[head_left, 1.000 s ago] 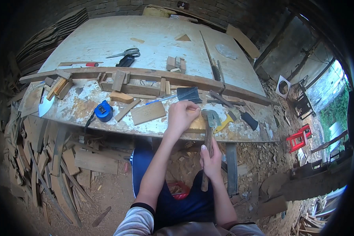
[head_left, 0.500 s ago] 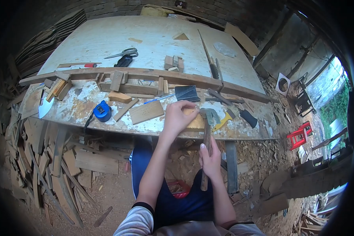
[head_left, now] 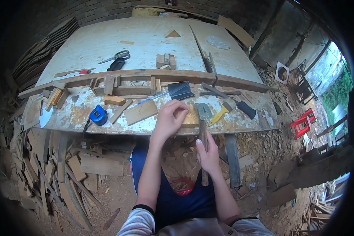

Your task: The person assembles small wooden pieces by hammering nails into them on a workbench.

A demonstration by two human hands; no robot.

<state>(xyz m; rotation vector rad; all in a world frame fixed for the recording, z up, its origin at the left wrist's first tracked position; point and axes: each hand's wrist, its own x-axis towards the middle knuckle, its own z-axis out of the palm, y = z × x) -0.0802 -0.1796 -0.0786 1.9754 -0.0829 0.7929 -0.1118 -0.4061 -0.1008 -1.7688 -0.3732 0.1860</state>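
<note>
Left hand (head_left: 167, 120) pinching wood piece (head_left: 188, 118) at near worktop (head_left: 153, 39) edge; right hand (head_left: 208, 155) clamped on hatchet (head_left: 203, 129), head lowered closer than before.

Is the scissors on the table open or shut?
Shut. The scissors lie flat on the far part of the table, with the blades together in one line and the handle loops side by side.
</note>
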